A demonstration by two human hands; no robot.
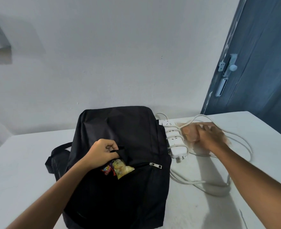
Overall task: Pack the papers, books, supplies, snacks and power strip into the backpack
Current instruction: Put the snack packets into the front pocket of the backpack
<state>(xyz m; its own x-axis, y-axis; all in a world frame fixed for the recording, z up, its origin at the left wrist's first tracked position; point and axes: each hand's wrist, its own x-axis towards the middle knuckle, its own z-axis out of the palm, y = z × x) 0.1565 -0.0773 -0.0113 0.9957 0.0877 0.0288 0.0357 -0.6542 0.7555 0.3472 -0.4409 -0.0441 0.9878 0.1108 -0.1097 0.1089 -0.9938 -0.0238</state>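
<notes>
A black backpack [123, 138] lies flat on the white table [29, 159]. My left hand [103, 151] is shut on the black edge of its open front pocket, holding it up. Colourful snack packets [119, 168] stick out of that pocket, beside the silver zip pull [155, 166]. To the right of the backpack lies a white power strip [175, 139] with its long cable [207, 185] looping over the table. My right hand [210, 135] rests on a clear bag with a brownish snack [188, 133], blurred by motion; its grip is unclear.
A white wall stands behind the table. A blue door [255, 63] with a white latch is at the right, close to the table's far right corner. A black strap [57, 156] of the backpack trails off to its left.
</notes>
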